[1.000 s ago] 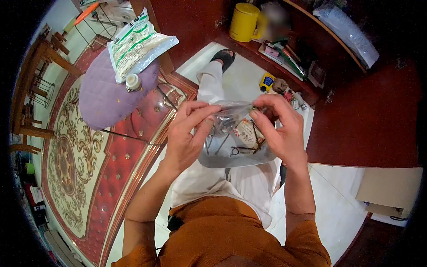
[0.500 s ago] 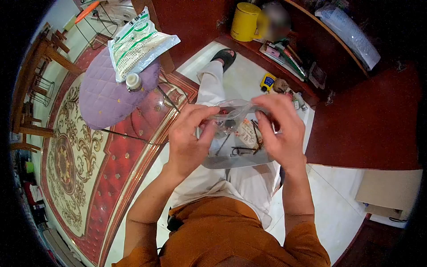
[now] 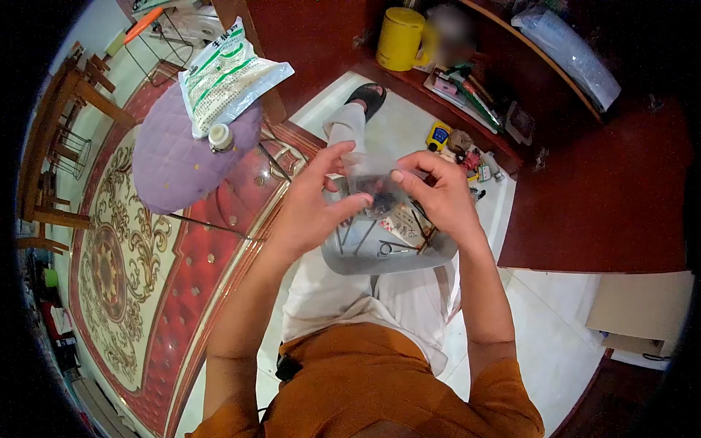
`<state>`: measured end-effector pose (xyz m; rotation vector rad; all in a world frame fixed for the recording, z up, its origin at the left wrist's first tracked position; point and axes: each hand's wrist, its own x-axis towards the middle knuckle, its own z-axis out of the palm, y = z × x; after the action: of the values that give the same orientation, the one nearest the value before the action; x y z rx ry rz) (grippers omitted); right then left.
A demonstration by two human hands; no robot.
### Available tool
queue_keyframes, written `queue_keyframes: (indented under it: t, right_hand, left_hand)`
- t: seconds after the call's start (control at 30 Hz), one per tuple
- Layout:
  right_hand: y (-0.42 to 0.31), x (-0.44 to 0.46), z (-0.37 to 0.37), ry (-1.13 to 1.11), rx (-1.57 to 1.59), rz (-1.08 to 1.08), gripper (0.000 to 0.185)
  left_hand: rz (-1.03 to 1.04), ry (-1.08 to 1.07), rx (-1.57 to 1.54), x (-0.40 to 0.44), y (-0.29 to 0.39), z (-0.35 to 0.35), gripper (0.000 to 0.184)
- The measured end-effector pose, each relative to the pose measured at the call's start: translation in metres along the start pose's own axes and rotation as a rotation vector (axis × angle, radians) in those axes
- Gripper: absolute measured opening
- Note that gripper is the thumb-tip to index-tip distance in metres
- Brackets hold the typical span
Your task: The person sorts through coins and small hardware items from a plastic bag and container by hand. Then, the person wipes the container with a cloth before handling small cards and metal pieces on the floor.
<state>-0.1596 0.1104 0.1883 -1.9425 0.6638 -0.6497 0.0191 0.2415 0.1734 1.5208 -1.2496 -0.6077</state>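
Bag of clear, thin plastic (image 3: 376,187) stands between the person's two bare hands, above a translucent grey plastic tray with rounded corners (image 3: 358,262), and small dark items (image 3: 382,200) show blurrily through its lower part. The left hand (image 3: 321,193) is spread wide, its fingers up by the bag's top left edge and its thumb well below them, the tip against the bag's lower side; how firmly it grips, I cannot tell. The right hand (image 3: 431,190) pinches the bag's right edge between thumb and forefinger, the two tips close together. The tray rests over the lap of white trousers (image 3: 365,299). In it lie a cream paper packet with red marks and dark lettering (image 3: 404,226), thin dark metal rods (image 3: 400,245) and a small ring-shaped piece (image 3: 385,249). To the left, a purple quilted round stool seat (image 3: 161,164) carries a white plastic sack with green stripes (image 3: 226,84) and a small white-capped bottle (image 3: 220,137). Beyond the right hand, a yellow-and-blue bottle (image 3: 439,136) is among small objects on the white tiled floor (image 3: 394,131), and a yellow cylindrical canister (image 3: 400,39) stands on a dark red wooden shelf (image 3: 409,84).
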Motion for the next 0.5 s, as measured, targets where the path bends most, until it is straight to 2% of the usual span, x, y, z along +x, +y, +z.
queue_keyframes:
  t: [0.13,0.17,0.27,0.33,0.5]
  right_hand:
    - [-0.002,-0.002,-0.002,-0.070,0.004,-0.049,0.018]
    - [-0.003,-0.002,-0.003,-0.088,0.017,-0.057,0.018]
    - [-0.004,-0.007,-0.005,-0.046,0.241,0.130,0.017]
    - [0.001,-0.010,-0.007,-0.001,0.216,0.095,0.015]
    - [0.000,-0.012,-0.009,0.020,0.178,0.106,0.014]
  left_hand:
    - [0.041,0.068,0.048,0.012,0.005,0.011,0.049]
    - [-0.005,0.029,-0.020,0.011,0.005,0.014,0.043]
    - [-0.111,-0.037,-0.233,0.010,0.006,0.019,0.030]
    - [-0.156,-0.005,-0.390,0.010,0.006,0.020,0.024]
    - [-0.022,0.032,-0.089,0.010,0.017,0.012,0.020]
